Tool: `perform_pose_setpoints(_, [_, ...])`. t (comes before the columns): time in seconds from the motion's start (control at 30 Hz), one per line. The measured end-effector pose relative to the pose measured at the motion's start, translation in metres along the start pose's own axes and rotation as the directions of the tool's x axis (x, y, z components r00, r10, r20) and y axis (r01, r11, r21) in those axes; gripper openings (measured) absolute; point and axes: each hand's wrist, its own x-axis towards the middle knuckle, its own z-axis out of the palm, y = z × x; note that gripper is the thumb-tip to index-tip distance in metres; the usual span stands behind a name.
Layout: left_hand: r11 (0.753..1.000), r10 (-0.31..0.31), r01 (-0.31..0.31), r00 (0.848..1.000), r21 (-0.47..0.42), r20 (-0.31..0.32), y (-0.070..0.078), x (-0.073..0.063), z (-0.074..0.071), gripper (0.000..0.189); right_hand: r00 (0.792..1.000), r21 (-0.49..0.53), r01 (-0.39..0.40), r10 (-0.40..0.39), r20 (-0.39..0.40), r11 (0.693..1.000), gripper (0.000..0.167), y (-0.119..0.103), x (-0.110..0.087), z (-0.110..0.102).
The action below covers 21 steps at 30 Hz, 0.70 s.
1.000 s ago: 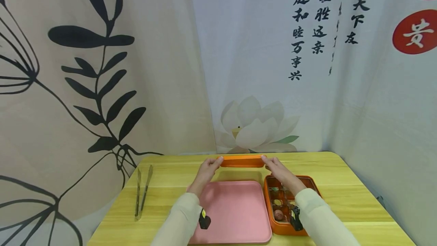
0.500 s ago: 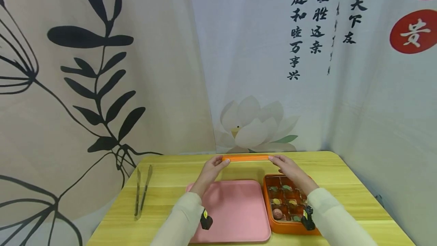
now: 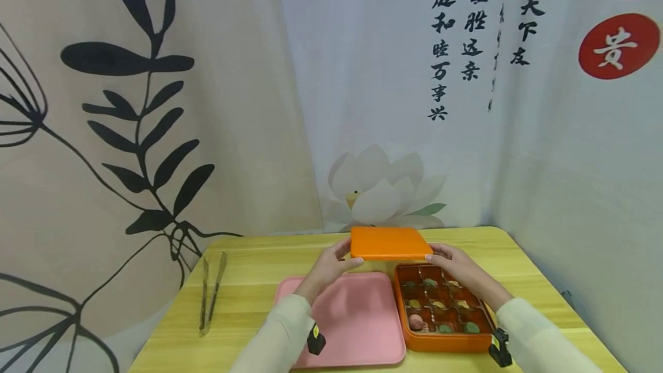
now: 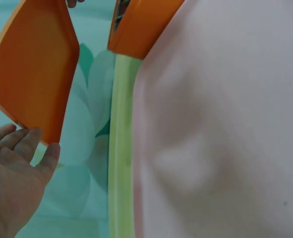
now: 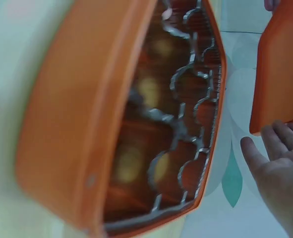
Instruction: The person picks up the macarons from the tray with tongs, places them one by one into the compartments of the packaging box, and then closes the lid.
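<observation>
Between both hands a flat orange lid (image 3: 391,242) is held up above the far part of the table, its top face showing in the head view. My left hand (image 3: 331,266) grips its left end, thumb at the near corner. At the opposite end my right hand (image 3: 458,266) holds the edge with thumb and fingers. In the left wrist view the lid's hollow underside (image 4: 34,64) shows. Below the lid and to the right stands an uncovered orange box (image 3: 445,343), divided into several compartments with small green, yellow and pink pieces inside.
A pink tray (image 3: 352,315) lies left of the box, beneath my left forearm. Metal tongs (image 3: 211,298) rest farther left on the wooden table (image 3: 248,281). A printed curtain (image 3: 248,131) hangs behind the table.
The lid has moved right and tilted, from nearly edge-on to showing its top face. Both hands have moved right with it, and the box is less covered by my right arm.
</observation>
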Motion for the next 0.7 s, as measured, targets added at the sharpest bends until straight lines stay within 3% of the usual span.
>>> perform_pose_setpoints(0.37, [0.999, 0.032, -0.034, 0.998, 0.041, 0.062, 0.001, -0.008, 0.025, 0.080, 0.998, 0.026, 0.018, -0.020, 0.056, 1.000, 0.069, 0.018, -0.028, -0.012])
perform_pose_setpoints(0.7, [0.999, 0.022, -0.023, 1.000, 0.043, 0.011, -0.008, -0.022, 0.054, 0.090, 0.994, 0.037, -0.020, 0.016, 0.104, 0.999, 0.072, 0.029, -0.050, -0.024])
